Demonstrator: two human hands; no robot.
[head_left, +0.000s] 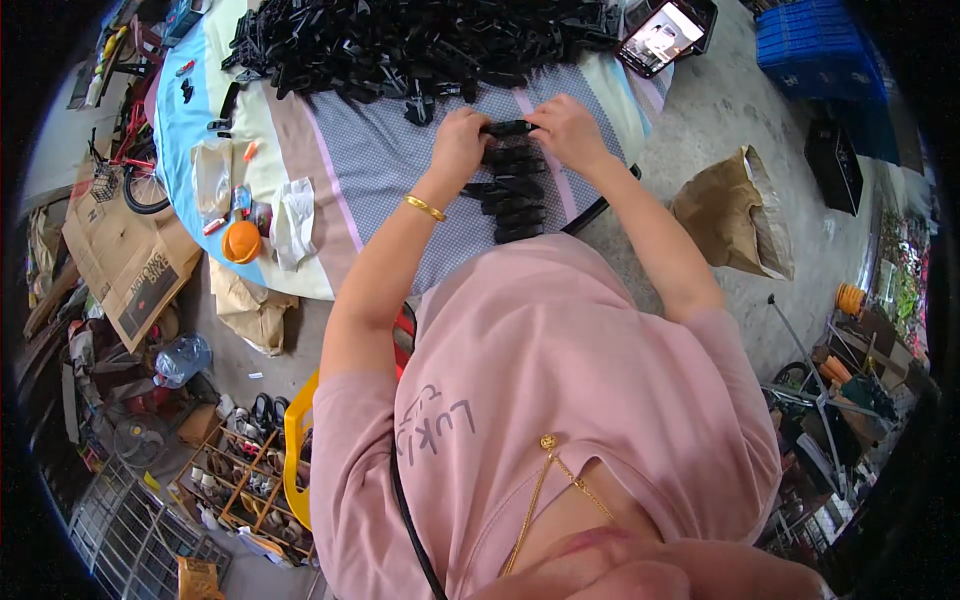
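My left hand (460, 148) and my right hand (567, 132) grip opposite ends of a small, oblong black plastic piece (510, 128); its exact kind is too small to make out. Fingers of both hands are pinched on it. Below it, a column of similar black pieces (515, 195) runs toward my body, laid crosswise and close together on the patterned cloth (400, 180). One piece juts out to the left of that column. Beyond my hands spreads a large heap of loose black plastic pieces (420, 45).
A lit phone (660, 40) stands at the table's far right. On the left of the cloth lie an orange round object (241, 242), a white packet (294, 222) and a clear bag (210, 178). A brown paper sack (735, 215) sits on the floor, with blue crates (815, 50) behind.
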